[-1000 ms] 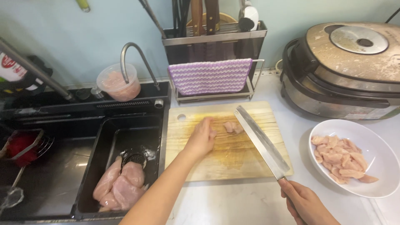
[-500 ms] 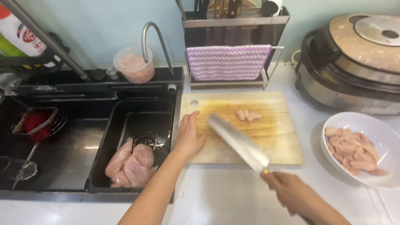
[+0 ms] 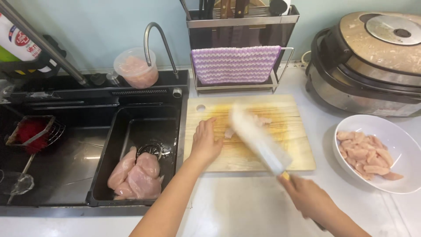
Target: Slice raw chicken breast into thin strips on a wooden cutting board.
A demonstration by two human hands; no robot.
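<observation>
- Fingers of left hand: loosely together, lying flat on the cutting board, near its left edge; they grip nothing.
- Right hand: off the board's front edge, over the worktop, fingers wrapped round the cleaver handle.
- Cleaver blade is motion-blurred, angled across the board's middle, just right of the left hand.
- Small pale chicken pieces lie on the board behind the blade; blur hides whether blade touches them.
- White bowl of cut chicken strips sits right of the board.
- Black sink sits left of the board, raw chicken breasts in its basin.
- Rack with striped cloth stands behind the board.
</observation>
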